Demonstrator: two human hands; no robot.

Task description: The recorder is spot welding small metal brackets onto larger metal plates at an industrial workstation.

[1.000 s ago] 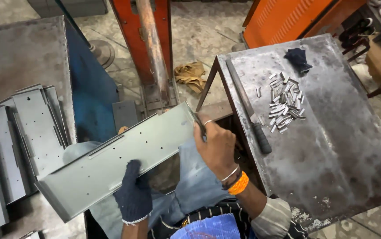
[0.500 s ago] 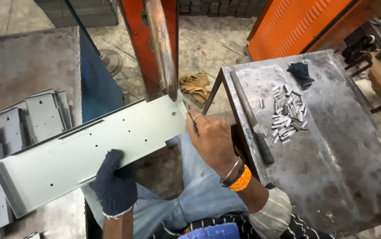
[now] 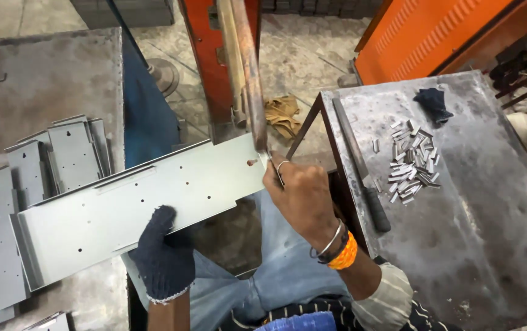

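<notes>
Compared with half a second back, the long pale grey sheet-metal panel with folded edges and small punched holes (image 3: 141, 211) sits a little lower and further toward the person's lap, and its right end has come in under the tip of the upright rust-orange metal bar of the machine (image 3: 246, 73); a second back the panel was tilted more steeply, with its left end low. Panel's long axis runs from lower left to upper right, the right end highest and pointing at the bar, the left end hanging over the stacked grey metal panels (image 3: 43, 184) on the worn grey bench at left (image 3: 43, 73). Its face is flat, matt and clean, with a raised lip along the upper long edge, a shallow step along the middle, scattered pinholes and one larger dark hole near the right end. Left hand in a dark blue knit glove (image 3: 162, 257) is closed on the lower long edge, about mid-length. Bare right hand with ring, bangles and orange band (image 3: 303, 199) pinches the right end corner, fingers closed on the metal just beside the bar tip. On the scuffed steel table at right (image 3: 478, 233) lie a heap of small silvery metal strips (image 3: 410, 162), a long dark-handled file (image 3: 361, 165) along its left edge, and a dark blue crumpled glove (image 3: 433, 103) near the far edge.
</notes>
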